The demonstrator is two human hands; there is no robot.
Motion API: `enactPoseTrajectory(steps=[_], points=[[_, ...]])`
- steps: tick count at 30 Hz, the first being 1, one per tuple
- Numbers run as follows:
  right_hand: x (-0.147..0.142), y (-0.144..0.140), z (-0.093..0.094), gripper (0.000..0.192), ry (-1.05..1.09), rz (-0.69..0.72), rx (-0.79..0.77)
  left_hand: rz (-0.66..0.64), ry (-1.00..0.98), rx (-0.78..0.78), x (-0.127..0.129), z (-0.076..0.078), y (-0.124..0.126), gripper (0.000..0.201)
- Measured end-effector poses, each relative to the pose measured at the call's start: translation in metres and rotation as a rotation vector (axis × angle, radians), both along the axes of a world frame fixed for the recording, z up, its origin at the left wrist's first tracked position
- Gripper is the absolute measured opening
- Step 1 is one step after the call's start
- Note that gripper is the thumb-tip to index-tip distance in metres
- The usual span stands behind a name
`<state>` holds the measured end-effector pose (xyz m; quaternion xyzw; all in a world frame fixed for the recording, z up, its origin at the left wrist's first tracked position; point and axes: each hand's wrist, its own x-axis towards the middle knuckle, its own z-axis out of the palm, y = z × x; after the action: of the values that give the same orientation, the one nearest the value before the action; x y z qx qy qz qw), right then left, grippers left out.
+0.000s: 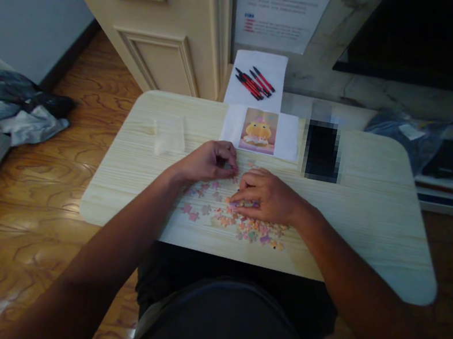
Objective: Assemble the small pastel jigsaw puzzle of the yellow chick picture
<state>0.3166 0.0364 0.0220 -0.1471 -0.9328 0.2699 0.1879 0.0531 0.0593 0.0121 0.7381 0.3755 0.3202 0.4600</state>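
Observation:
My left hand [211, 162] is closed in a pinch above the middle of the table, with a small pink jigsaw puzzle piece [234, 179] at its fingertips. Just right of it, my right hand [269, 198] curls palm-down over the loose pieces, its thumb and fingers closing at an orange puzzle piece [228, 199]. Below that hand spreads a pile of orange, pink and purple puzzle pieces [251, 230]; the hand covers part of it. A sparser group of pinkish pieces [190, 211] lies to the left, face up or face down I cannot tell.
At the table's [382, 232] far edge lies a printed picture [259, 131] of a yellow cartoon character. To its right is a dark, pixelated rectangle [322, 151]; to its left, a clear plastic bag [170, 136]. Several red-and-black pens [254, 84] rest on paper behind.

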Motion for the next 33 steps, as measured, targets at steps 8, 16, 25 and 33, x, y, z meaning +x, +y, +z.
enactPoseTrajectory(steps=[8,16,25,33], points=[[-0.001,-0.001,0.0,0.016,-0.015,0.012,-0.025,0.006,-0.058,-0.016,0.001,-0.002,0.002,0.005],[-0.002,-0.003,0.003,0.007,-0.092,-0.028,-0.115,0.027,-0.071,-0.025,0.002,-0.003,0.001,0.009],[0.0,0.0,0.004,0.012,-0.023,-0.035,-0.236,0.016,-0.067,-0.012,0.003,-0.001,0.001,0.009],[-0.011,-0.005,-0.002,0.015,-0.034,-0.125,-0.186,0.018,-0.085,-0.032,0.004,0.0,0.001,0.009]])
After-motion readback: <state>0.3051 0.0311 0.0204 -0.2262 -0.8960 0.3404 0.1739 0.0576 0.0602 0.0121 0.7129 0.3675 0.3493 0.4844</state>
